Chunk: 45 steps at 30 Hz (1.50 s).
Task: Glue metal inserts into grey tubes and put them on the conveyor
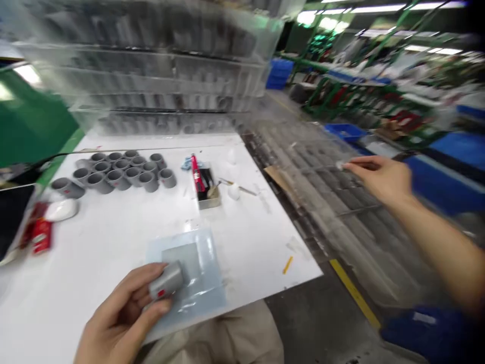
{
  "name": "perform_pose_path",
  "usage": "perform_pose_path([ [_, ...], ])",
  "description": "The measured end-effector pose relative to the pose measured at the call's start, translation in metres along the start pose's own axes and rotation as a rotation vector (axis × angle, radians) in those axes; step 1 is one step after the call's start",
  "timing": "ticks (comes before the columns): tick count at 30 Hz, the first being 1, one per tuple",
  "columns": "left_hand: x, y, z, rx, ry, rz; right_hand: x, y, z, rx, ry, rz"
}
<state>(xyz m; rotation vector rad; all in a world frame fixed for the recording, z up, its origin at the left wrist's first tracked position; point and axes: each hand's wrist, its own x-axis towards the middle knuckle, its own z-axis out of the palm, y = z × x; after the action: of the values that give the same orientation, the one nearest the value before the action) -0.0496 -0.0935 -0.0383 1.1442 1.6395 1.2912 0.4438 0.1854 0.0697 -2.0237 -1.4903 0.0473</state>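
My left hand [125, 313] is closed around a short grey tube [167, 281] with a small red mark on its side. The tube is tilted above a pale blue plastic sheet [212, 290] near the front edge of the white table. Far out to the right, past the table's edge, my right hand [382, 177] pinches something small and whitish [340, 165] between thumb and fingertips; blur hides what it is. Below that hand lies a large clear-plastic-covered tray [364, 222] with rows of grey shapes.
Several grey tubes [118, 179] stand on the white table [113, 227] at left, with a white computer mouse [61, 210] beside them. A small box [209, 202] holds a red-handled tool [196, 174]. Stacked clear bins [162, 76] rise behind. A yellow strip [354, 293] marks the floor.
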Motion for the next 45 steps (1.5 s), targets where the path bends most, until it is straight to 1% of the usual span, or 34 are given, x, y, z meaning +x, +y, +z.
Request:
perform_pose_path([
  [2, 0.0, 0.014, 0.006, -0.131, 0.04, -0.032, -0.041, -0.017, 0.004, 0.049, -0.033, -0.054],
  [3, 0.001, 0.018, 0.009, -0.187, 0.039, -0.03, -0.065, -0.026, 0.006, 0.053, -0.082, -0.095],
  [4, 0.001, 0.02, 0.01, -0.218, 0.032, -0.021, -0.091, -0.035, 0.009, 0.052, -0.144, -0.203],
  [5, 0.001, 0.021, 0.011, -0.234, 0.021, -0.011, -0.116, -0.043, 0.012, 0.084, -0.239, -0.324],
  [7, 0.0, 0.021, 0.011, -0.233, 0.004, 0.01, -0.16, -0.06, 0.022, 0.212, -0.341, -0.618],
  [8, -0.001, 0.02, 0.01, -0.226, 0.002, 0.016, -0.176, -0.067, 0.029, 0.286, -0.374, -0.723],
  [9, -0.001, 0.02, 0.01, -0.219, 0.002, 0.022, -0.188, -0.072, 0.036, 0.335, -0.399, -0.788],
  [11, -0.001, 0.018, 0.008, -0.207, 0.001, 0.029, -0.2, -0.08, 0.049, 0.371, -0.454, -0.841],
  [14, -0.002, 0.017, 0.008, -0.2, 0.001, 0.039, -0.199, -0.085, 0.06, 0.322, -0.537, -0.822],
  [17, -0.003, 0.016, 0.008, -0.186, 0.009, 0.025, -0.195, -0.085, 0.055, 0.303, -0.59, -0.751],
  [19, -0.004, 0.015, 0.008, -0.157, 0.017, 0.008, -0.193, -0.084, 0.049, 0.3, -0.594, -0.719],
  [22, -0.004, 0.013, 0.006, -0.119, 0.015, 0.0, -0.193, -0.084, 0.041, 0.276, -0.563, -0.713],
  [25, -0.001, 0.01, 0.001, -0.063, -0.033, 0.063, -0.197, -0.086, 0.04, 0.249, -0.563, -0.734],
  [28, 0.001, 0.009, -0.002, 0.02, -0.065, 0.122, -0.202, -0.09, 0.044, 0.202, -0.571, -0.761],
  [30, 0.0, 0.012, -0.001, 0.026, -0.043, 0.079, -0.206, -0.093, 0.048, 0.149, -0.568, -0.784],
  [34, -0.006, 0.022, 0.004, -0.003, 0.002, -0.102, -0.205, -0.1, 0.05, 0.072, -0.565, -0.826],
  [36, -0.009, 0.025, 0.004, 0.038, 0.009, -0.139, -0.203, -0.105, 0.048, 0.055, -0.586, -0.82],
  [38, -0.009, 0.026, 0.003, 0.08, 0.021, -0.137, -0.205, -0.11, 0.046, 0.111, -0.589, -0.795],
  [39, -0.009, 0.025, 0.002, 0.085, 0.03, -0.129, -0.208, -0.113, 0.046, 0.179, -0.58, -0.765],
  [42, -0.007, 0.023, 0.002, 0.047, 0.052, -0.096, -0.228, -0.122, 0.05, 0.496, -0.595, -0.592],
  [45, -0.004, 0.021, 0.003, -0.014, 0.01, -0.037, -0.259, -0.133, 0.058, 0.816, -0.673, -0.428],
])
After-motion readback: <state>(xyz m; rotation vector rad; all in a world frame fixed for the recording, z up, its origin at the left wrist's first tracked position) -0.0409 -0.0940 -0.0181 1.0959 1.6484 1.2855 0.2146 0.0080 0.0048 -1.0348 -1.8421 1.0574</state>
